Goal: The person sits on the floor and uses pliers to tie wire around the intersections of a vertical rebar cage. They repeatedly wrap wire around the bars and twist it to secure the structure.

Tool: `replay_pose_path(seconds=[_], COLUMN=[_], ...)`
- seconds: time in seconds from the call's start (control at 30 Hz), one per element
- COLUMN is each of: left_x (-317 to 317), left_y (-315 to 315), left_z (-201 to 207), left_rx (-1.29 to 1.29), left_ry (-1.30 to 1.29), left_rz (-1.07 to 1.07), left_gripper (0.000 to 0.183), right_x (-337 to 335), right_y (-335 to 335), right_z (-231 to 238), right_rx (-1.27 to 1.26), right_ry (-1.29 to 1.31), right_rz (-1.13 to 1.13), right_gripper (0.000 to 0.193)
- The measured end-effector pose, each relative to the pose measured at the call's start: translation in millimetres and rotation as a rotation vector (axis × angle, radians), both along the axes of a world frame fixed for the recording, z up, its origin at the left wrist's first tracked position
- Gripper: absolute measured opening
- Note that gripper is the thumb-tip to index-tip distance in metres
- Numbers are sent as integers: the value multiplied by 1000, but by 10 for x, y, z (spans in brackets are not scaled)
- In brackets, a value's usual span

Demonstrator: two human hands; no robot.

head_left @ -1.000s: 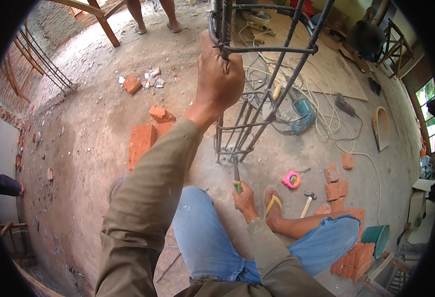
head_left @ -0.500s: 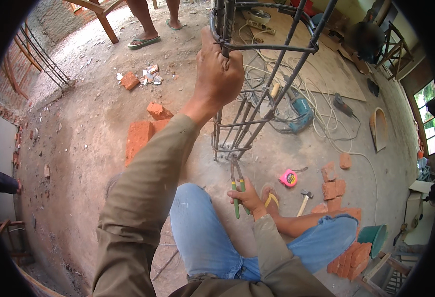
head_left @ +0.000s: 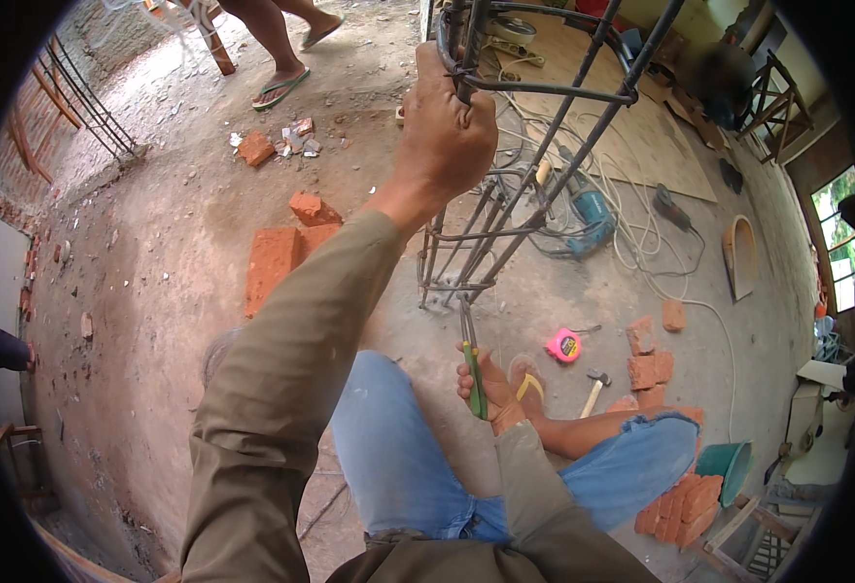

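Observation:
My left hand [head_left: 445, 136] is closed around an upright bar of the rebar cage [head_left: 534, 180], just below one of its square stirrups. This steel cage rises from the concrete floor and leans to the right toward its top. Low between my knees, my right hand [head_left: 497, 387] grips pincers [head_left: 475, 374] with green handles, now pressed together. The pincers point up at the foot of the cage, where their tips meet or nearly meet the lowest bars; I cannot tell whether they bite on wire.
Right of the cage lie a teal power tool [head_left: 593, 219], tangled cables [head_left: 631, 228], a pink tape measure [head_left: 563, 346] and a hammer [head_left: 594, 391]. Bricks [head_left: 274, 267] lie left, more bricks [head_left: 680, 510] beside a green bucket [head_left: 735, 471]. Another person's leg [head_left: 270, 44] is at the far left.
The pincers' handles have come together and the tool has turned in my right hand. My left hand and the cage's upper part have shifted slightly right. The other person has stepped.

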State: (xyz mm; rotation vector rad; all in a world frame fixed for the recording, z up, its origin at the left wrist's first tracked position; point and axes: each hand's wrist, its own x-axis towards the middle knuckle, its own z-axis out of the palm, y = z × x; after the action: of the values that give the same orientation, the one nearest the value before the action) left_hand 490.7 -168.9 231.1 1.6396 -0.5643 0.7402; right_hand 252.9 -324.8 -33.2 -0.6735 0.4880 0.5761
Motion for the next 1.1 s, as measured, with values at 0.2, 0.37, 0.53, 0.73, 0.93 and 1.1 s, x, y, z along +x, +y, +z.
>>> replay_pose_path(seconds=[0.2, 0.37, 0.53, 0.73, 0.93, 1.1], left_x=[-61, -54, 53, 114, -22, 9], left_y=[19, 35, 36, 42, 23, 44], left_z=[64, 44, -35, -58, 27, 55], left_rx=[31, 59, 150, 275, 58, 187], left_ry=[-1, 54, -84, -266, -77, -158], left_rz=[15, 2, 88, 249, 43, 161], left_gripper=[15, 15, 23, 28, 27, 28], right_x=[-75, -87, -74, -143, -162, -159], right_y=[63, 112, 93, 226, 306, 230], right_z=[-104, -98, -92, -102, -61, -113], right_rx=[-730, -911, 29, -873, -1820, 370], right_ry=[-264, -325, 29, -252, -324, 74], right_rz=[154, 134, 39, 46, 293, -60], right_gripper=[51, 47, 50, 47, 37, 60])
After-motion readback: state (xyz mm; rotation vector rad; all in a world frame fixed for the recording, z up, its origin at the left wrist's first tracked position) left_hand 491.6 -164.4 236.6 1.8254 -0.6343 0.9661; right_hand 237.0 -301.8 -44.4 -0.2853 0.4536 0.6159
